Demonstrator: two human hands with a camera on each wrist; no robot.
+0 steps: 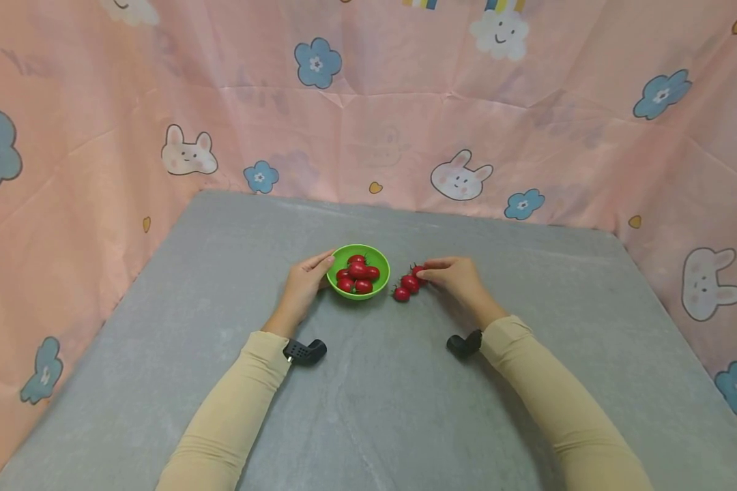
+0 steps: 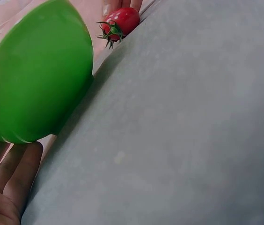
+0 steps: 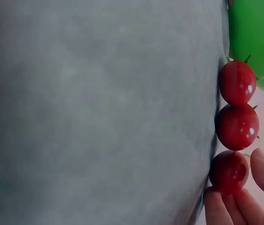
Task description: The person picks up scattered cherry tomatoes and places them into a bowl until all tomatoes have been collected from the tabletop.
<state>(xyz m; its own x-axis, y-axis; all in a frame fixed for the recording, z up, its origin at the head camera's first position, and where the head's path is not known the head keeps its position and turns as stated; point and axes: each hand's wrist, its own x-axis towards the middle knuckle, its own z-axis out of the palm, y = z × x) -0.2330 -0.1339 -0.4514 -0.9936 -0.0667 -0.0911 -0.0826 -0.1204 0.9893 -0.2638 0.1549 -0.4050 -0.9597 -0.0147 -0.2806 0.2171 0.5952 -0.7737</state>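
Note:
A green bowl (image 1: 376, 258) holds several cherry tomatoes (image 1: 357, 270), red with some green stems. My left hand (image 1: 302, 283) grips its left side, thumb at the rim; in the left wrist view, fingers (image 2: 17, 176) touch the bowl's outer wall. Right of the bowl, three cherry tomatoes lie in a slanting row: the nearest one (image 1: 402, 294), the middle one (image 1: 410, 283) and the farthest one (image 1: 417, 271). My right hand (image 1: 460, 278) pinches the farthest tomato (image 3: 229, 171) between thumb and fingers. That tomato is partly covered by the fingertips in the head view.
The grey tabletop (image 1: 368, 395) carries the bowl and tomatoes. A pink printed curtain (image 1: 356, 136) hangs around its back and sides. Each wrist wears a black camera, the left one (image 1: 307, 352) and the right one (image 1: 463, 345), both close above the table.

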